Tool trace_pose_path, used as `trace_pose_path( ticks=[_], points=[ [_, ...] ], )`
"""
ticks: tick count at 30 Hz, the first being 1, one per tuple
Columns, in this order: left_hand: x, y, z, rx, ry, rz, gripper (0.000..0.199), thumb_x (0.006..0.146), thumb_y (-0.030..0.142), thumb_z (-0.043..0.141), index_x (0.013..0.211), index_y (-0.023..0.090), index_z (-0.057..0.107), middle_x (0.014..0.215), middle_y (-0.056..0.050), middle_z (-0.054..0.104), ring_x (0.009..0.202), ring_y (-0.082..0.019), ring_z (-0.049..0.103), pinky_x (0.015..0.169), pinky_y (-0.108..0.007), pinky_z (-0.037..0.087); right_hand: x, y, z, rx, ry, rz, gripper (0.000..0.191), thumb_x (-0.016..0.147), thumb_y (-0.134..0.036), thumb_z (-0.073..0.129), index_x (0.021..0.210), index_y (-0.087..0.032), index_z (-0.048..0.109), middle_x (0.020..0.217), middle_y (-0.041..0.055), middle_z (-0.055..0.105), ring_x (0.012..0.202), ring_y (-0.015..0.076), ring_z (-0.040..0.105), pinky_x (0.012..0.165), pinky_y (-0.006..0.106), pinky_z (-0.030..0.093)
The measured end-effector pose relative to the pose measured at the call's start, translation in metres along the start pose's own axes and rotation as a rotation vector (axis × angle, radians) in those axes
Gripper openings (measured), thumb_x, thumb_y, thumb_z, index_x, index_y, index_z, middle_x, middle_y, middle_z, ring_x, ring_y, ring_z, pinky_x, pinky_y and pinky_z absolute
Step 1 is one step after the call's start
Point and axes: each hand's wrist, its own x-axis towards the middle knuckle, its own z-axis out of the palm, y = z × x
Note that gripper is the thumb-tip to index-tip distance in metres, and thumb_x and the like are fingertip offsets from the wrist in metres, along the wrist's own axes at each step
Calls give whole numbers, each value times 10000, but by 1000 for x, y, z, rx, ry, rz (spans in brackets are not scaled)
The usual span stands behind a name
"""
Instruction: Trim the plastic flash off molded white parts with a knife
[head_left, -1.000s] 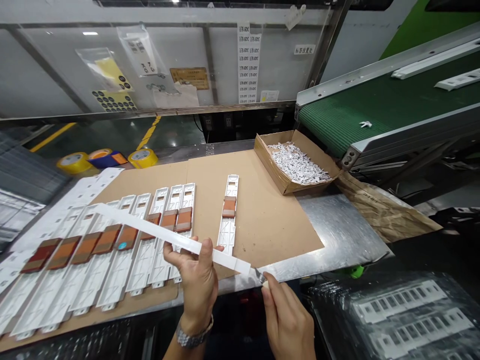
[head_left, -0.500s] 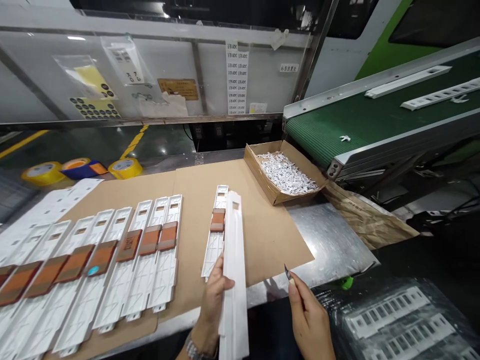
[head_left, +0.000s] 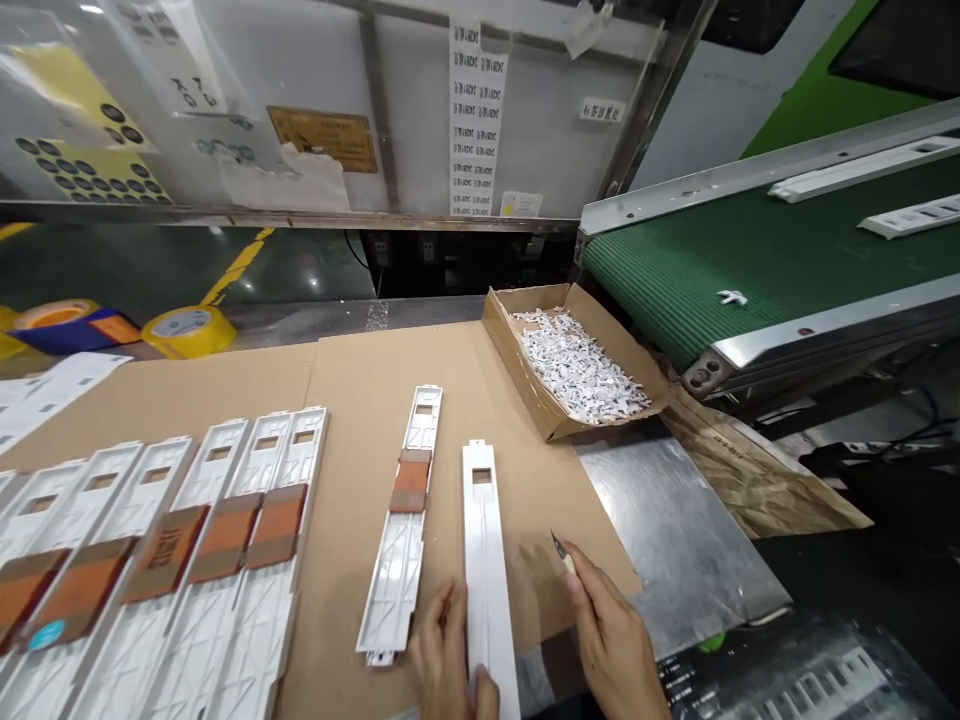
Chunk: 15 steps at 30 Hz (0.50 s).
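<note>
My left hand is closed on the lower part of a long white plastic strip, its smooth side up and a small square opening near the far end. In my right hand, to the right of the strip, is a small craft knife with a pale handle, blade pointing up and left, apart from the strip. Left of the held strip, another white plastic strip lies ribbed side up with an orange-brown block across it.
Rows of white strips with orange-brown blocks lie at left on the cardboard. A cardboard box of small white scraps stands at the back, beside a green conveyor carrying white parts. Yellow tape rolls sit back left.
My left hand has lowered the white strip toward the cardboard, its far end dropping. The knife in my right hand has shifted slightly left. The view has moved closer to the table.
</note>
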Motion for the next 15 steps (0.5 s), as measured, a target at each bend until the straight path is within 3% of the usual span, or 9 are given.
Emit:
trace_pose_path(
  ticks=[4, 7, 9, 11, 15],
  points=[
    [37, 11, -7, 261, -14, 209, 687, 792, 102, 425, 1445, 195, 231, 1345, -149, 475, 1205, -275, 460, 915, -433, 400, 27, 3, 7, -93, -52, -8, 335, 977, -316, 360, 1211, -189, 563, 1107, 56, 680, 985, 176, 657, 767, 247, 562],
    [72, 17, -10, 448, -137, 444, 602, 793, 198, 460, 1383, 118, 365, 1398, -131, 450, 1281, -270, 389, 973, -415, 317, 51, -2, 6, -157, -78, -24, 331, 983, -325, 317, 1089, -187, 598, 980, 52, 715, 868, 180, 691, 694, 266, 570],
    [85, 14, -11, 516, -196, 593, 533, 787, 267, 476, 1298, 116, 485, 1366, -102, 496, 1253, -257, 425, 968, -386, 305, 67, -6, 5, -179, -104, -72, 341, 987, -333, 292, 994, -201, 606, 871, 39, 717, 753, 172, 696, 602, 255, 556],
    [84, 9, -8, 529, -182, 647, 452, 796, 297, 461, 1201, 129, 574, 1280, -85, 578, 1179, -237, 496, 909, -356, 343, 81, -10, 5, -193, -148, -125, 355, 991, -337, 277, 923, -213, 603, 794, 28, 698, 687, 164, 681, 551, 247, 526],
    [61, 1, 2, 505, -35, 613, 261, 820, 194, 468, 1006, 196, 652, 1066, -44, 698, 1016, -191, 600, 791, -312, 392, 97, -13, 8, -255, -229, -239, 376, 999, -332, 266, 874, -219, 602, 722, 14, 661, 638, 155, 653, 537, 244, 483]
  ],
)
